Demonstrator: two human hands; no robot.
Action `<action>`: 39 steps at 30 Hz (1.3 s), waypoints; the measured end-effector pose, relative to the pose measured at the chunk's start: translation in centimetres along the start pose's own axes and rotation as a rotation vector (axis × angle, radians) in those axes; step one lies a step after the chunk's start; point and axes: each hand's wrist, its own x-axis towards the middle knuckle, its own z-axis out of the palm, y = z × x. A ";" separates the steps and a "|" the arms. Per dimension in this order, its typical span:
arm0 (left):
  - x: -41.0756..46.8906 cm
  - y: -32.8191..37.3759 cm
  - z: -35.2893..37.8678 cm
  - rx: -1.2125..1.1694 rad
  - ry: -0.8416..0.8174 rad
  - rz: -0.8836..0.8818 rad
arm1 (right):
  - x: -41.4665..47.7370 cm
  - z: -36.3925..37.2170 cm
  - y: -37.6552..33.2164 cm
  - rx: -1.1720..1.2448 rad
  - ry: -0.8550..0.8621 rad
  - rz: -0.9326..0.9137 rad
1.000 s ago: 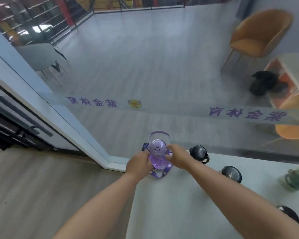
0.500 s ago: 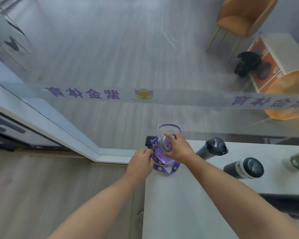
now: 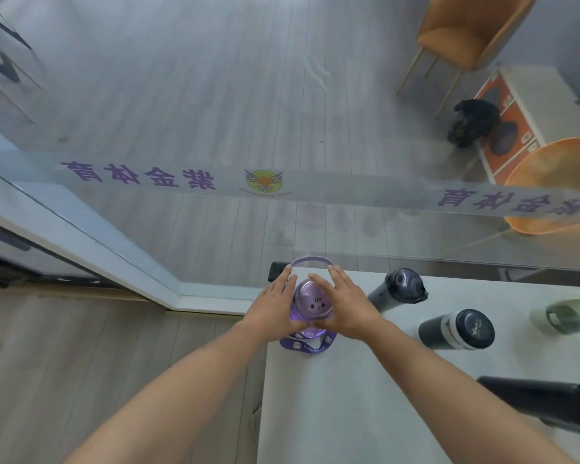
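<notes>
Both hands are on it, just below the middle of the frame: a purple see-through plastic bottle [image 3: 310, 301] with a little animal face on its domed lid, standing upright at the far left corner of the white table [image 3: 349, 413]. The left hand [image 3: 272, 311] cups its left flank, fingers reaching forward along the side. The right hand [image 3: 347, 306] mirrors it on the right flank, fingers stretched past the lid. The two thumbs wrap round the near side and meet there, so the bottle is clasped between both palms. Its thin lilac carry handle [image 3: 310, 261] arches up just beyond the fingertips. Below the thumbs, a purple printed fabric strap [image 3: 307, 344] loops out flat on the tabletop.

To the right of centre, a dark grey flip-lid bottle [image 3: 399, 288] stands just beside the right hand, apart from it. Further right stands a black flask with a white band [image 3: 459, 329]. At the right edge there is a pale green bottle [image 3: 570, 313], blurred. In the lower right a long black bottle [image 3: 543, 403] shows, partly cut off by the frame.

Beyond the table runs a glass wall with a frosted band of purple lettering [image 3: 138, 177] across the middle of the frame. Through it, an orange upholstered chair [image 3: 466, 31] sits in the upper right corner.
</notes>
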 end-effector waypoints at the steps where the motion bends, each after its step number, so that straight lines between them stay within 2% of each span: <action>1: 0.1 -0.1 0.2 0.013 0.015 0.000 | 0.0 -0.1 0.2 -0.011 0.016 -0.007; 3: 0.2 -0.1 0.4 -0.009 0.046 0.003 | 0.0 -0.3 0.4 -0.015 0.033 -0.023; 5: 0.0 0.1 0.7 -0.141 0.066 0.002 | -0.1 -0.3 0.6 0.055 0.052 -0.024; 9: -0.4 0.4 0.8 -0.430 0.060 -0.037 | 0.2 -0.6 0.9 0.426 0.084 0.090; 12: 0.3 0.5 0.5 -0.479 0.045 -0.134 | 0.5 -1.1 0.9 0.487 0.039 0.123; 15: 1.0 0.5 -0.2 -0.486 0.077 -0.144 | 1.1 -1.6 0.7 0.500 0.063 0.143; 17: 1.1 1.0 -0.5 -0.456 0.132 -0.110 | 1.5 -1.6 0.6 0.489 0.106 0.137; 20: 0.4 1.8 -0.4 -0.313 0.280 -0.057 | 1.0 -1.6 0.7 0.349 0.215 0.093; 23: -1.6 1.5 1.0 -0.175 0.438 0.122 | -1.5 -0.9 1.1 0.140 0.330 -0.150; 28: -4.5 -0.6 3.7 0.012 0.286 0.248 | -5.1 1.6 3.0 0.002 0.186 -0.226; 30: -5.0 -0.9 4.3 0.011 0.273 0.257 | -5.4 2.3 3.4 0.025 0.200 -0.198; 33: -4.6 -0.8 4.2 -0.045 0.295 0.164 | -5.1 2.2 3.0 0.092 0.189 -0.095; 39: -2.9 0.3 3.3 0.036 0.155 0.068 | -2.9 2.0 2.7 0.002 0.071 0.004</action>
